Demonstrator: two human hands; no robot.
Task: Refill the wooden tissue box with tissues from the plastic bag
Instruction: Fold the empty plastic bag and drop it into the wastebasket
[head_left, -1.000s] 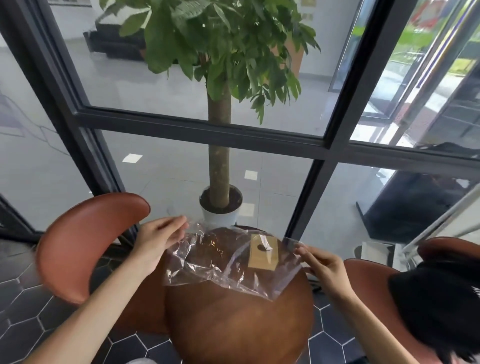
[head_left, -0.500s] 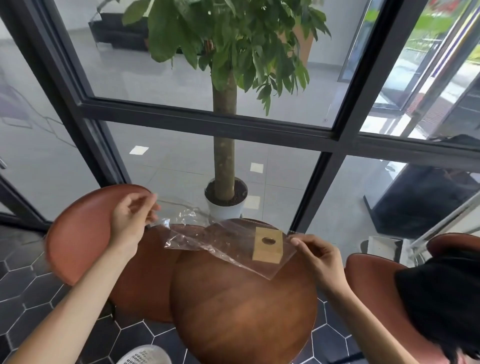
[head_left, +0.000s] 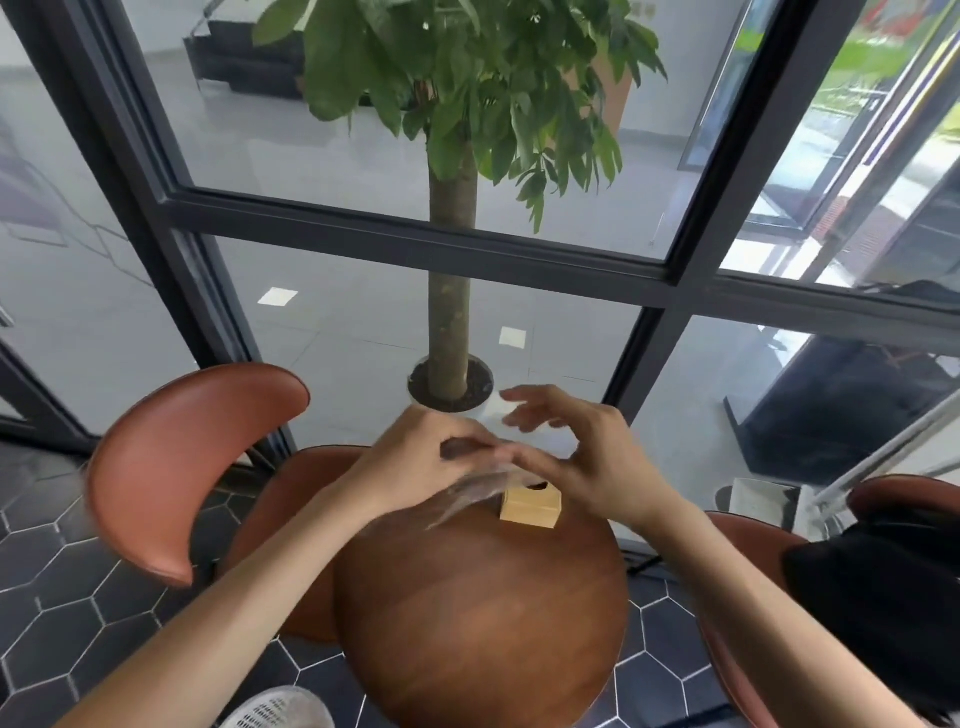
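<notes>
Above the round wooden desk (head_left: 478, 623), the left hand (head_left: 415, 467) and right hand (head_left: 582, 467) pinch the crumpled plastic bag (head_left: 470, 493) between them beside the wooden tissue box (head_left: 531, 510); no tissues visible, so refilling appears barely begun.

bright daylight through window (head_left: 519, 156) | hands motion-blurred | wide-angle bending at edges

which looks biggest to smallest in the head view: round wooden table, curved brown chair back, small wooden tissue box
1. Round wooden table
2. Curved brown chair back, though it sits farther off, so its true size is unsure
3. Small wooden tissue box, clearly the smallest
</notes>
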